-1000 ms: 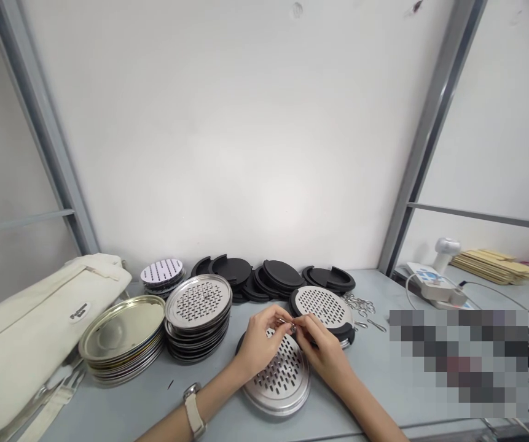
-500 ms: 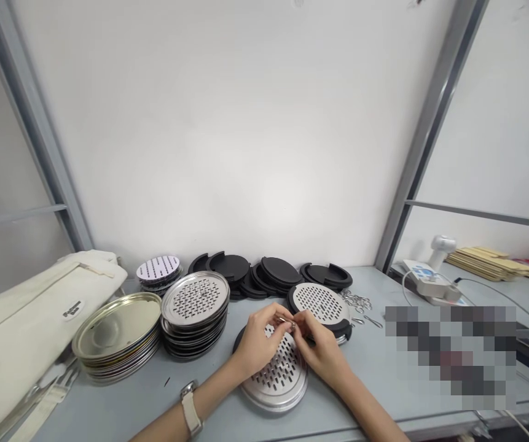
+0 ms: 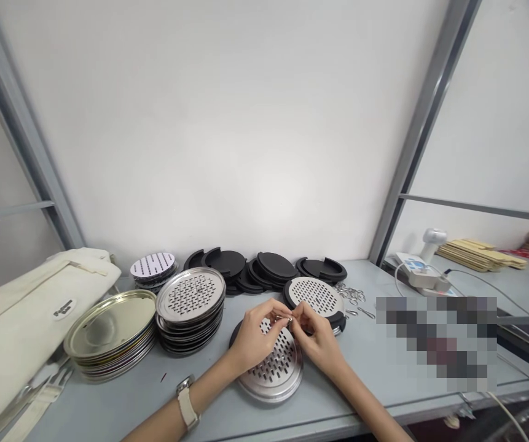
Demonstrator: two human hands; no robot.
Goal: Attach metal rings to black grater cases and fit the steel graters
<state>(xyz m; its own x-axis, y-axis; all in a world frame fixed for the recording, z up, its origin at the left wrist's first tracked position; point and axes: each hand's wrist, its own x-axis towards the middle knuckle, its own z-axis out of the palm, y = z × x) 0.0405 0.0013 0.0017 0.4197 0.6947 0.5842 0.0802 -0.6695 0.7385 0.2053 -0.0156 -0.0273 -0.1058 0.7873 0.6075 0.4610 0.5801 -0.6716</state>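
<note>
My left hand [image 3: 255, 336] and my right hand [image 3: 317, 339] meet fingertip to fingertip, both pinching one small shiny metal piece [image 3: 290, 320]. Fingers cover most of it, so its exact kind is hidden. Directly beneath them lies a round silver metal disc [image 3: 277, 388] with rows of slots, a black rim piece showing at its left edge. Just behind my right hand is another slotted disc [image 3: 316, 296] fitted with black edge pieces. Several loose metal wire loops [image 3: 354, 294] lie to the right of that disc.
Left of my hands stand a stack of slotted discs [image 3: 191, 298] and a stack of gold-coloured round lids [image 3: 112, 325]. Black round holders [image 3: 276, 265] line the wall. A cream bag [image 3: 38, 301] lies far left; a white device [image 3: 423, 273] and wooden strips [image 3: 469, 253] are at right.
The whole view has shifted slightly. My hands stay together over the slotted disc, still pinching the small metal piece, with only slight finger movement.
</note>
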